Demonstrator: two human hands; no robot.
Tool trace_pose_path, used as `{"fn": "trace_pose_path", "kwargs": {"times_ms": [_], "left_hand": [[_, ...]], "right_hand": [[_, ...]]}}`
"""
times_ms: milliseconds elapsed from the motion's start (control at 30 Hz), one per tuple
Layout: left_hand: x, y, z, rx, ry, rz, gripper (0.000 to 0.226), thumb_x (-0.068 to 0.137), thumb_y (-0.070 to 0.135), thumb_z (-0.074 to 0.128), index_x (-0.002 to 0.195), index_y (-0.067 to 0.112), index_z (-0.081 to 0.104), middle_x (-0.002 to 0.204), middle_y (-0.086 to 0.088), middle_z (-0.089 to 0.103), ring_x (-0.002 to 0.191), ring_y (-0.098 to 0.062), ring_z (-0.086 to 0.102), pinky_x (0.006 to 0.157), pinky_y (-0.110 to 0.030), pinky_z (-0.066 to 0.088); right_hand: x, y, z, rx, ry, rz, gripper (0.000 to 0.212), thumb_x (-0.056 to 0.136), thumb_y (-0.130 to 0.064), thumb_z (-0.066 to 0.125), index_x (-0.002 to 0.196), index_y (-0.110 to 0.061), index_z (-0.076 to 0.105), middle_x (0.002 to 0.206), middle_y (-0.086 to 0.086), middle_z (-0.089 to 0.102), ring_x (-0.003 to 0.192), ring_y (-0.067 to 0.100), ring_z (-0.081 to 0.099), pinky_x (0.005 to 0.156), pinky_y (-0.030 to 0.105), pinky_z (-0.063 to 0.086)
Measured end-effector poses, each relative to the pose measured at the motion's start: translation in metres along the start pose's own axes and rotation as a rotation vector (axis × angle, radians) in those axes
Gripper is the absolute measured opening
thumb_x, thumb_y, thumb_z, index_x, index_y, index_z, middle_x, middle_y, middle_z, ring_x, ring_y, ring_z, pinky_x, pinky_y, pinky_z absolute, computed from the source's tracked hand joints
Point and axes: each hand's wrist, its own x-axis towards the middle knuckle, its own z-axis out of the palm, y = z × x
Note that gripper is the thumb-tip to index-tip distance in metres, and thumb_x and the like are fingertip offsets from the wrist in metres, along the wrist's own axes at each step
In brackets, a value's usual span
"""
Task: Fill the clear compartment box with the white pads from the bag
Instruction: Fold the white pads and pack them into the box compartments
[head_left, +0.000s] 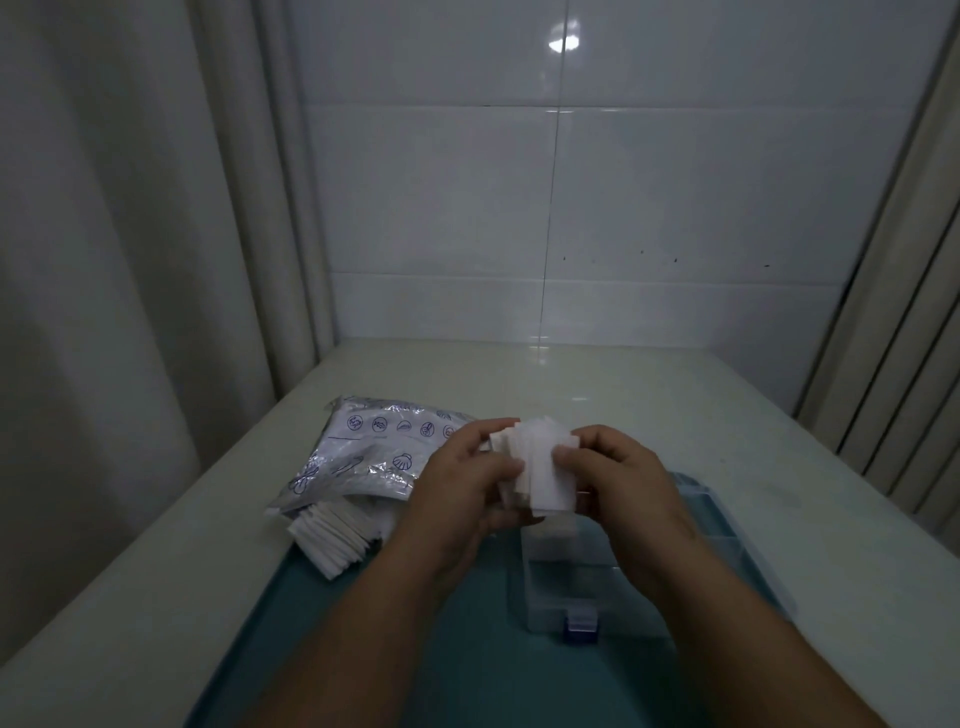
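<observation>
A white glossy tiled wall (623, 182) is seen at the back, flanked by a pale pleated curtain (104, 260) on the left and a second pale curtain (893, 338) on the right. A pale smooth tabletop (675, 415) is set against the wall. A flat teal mat (467, 649) is laid on the near part of the tabletop.

A crinkled silvery plastic bag with blue printed icons (363, 447) is lain at the left, partly on the tabletop. A fanned heap of white rectangular pads (332, 540) is spilled from its near end onto the corner of the mat.

The clear plastic compartment box (571, 587) is placed on the mat, right of centre, below the hands; one far compartment appears to be filled with white pads. A small blue latch (582, 626) is fitted on its near edge.

A loose, uneven stack of white pads (540, 467) is held above the far end of the box. It is gripped on one side by the left hand (462, 483) and on the other by the right hand (618, 478), with thumbs pressed on the front pad and fingers curled behind.
</observation>
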Motion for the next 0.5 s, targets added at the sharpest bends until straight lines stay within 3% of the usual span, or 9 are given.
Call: {"fn": "trace_pose_path", "kwargs": {"times_ms": [133, 300, 433, 500], "left_hand": [[0.0029, -0.0016, -0.0020, -0.007, 0.035, -0.017, 0.030, 0.088, -0.008, 0.048, 0.104, 0.011, 0.065, 0.096, -0.015, 0.066, 0.077, -0.027, 0.068, 0.064, -0.042, 0.059], [0.0026, -0.0020, -0.0029, 0.000, 0.041, -0.003, 0.022, 0.088, -0.001, 0.058, 0.105, 0.012, 0.064, 0.092, -0.011, 0.068, 0.078, -0.026, 0.068, 0.061, -0.038, 0.059], [0.0024, -0.0041, -0.0015, 0.066, 0.077, 0.017, 0.026, 0.087, -0.007, 0.059, 0.105, 0.013, 0.062, 0.098, -0.015, 0.066, 0.077, -0.027, 0.067, 0.062, -0.039, 0.060], [0.0021, -0.0040, -0.0006, 0.083, 0.087, 0.023, 0.027, 0.087, -0.006, 0.058, 0.105, 0.013, 0.062, 0.096, -0.015, 0.066, 0.074, -0.025, 0.066, 0.061, -0.037, 0.060]], "right_hand": [[0.0021, 0.0034, -0.0004, -0.030, 0.042, 0.023, 0.011, 0.094, -0.019, 0.047, 0.088, -0.016, 0.056, 0.101, 0.015, 0.060, 0.099, 0.036, 0.059, 0.086, 0.058, 0.053], [0.0024, 0.0021, 0.0010, 0.020, 0.068, 0.063, 0.009, 0.095, -0.021, 0.044, 0.094, -0.019, 0.053, 0.104, 0.016, 0.057, 0.099, 0.037, 0.058, 0.086, 0.057, 0.054], [0.0009, 0.0011, 0.0011, 0.009, 0.045, 0.052, 0.011, 0.096, -0.020, 0.045, 0.095, -0.015, 0.055, 0.103, 0.014, 0.058, 0.096, 0.032, 0.059, 0.075, 0.042, 0.057], [0.0001, 0.0014, 0.0015, -0.002, 0.027, 0.041, 0.011, 0.096, -0.020, 0.050, 0.093, -0.014, 0.059, 0.100, 0.013, 0.062, 0.095, 0.032, 0.061, 0.076, 0.044, 0.058]]}}
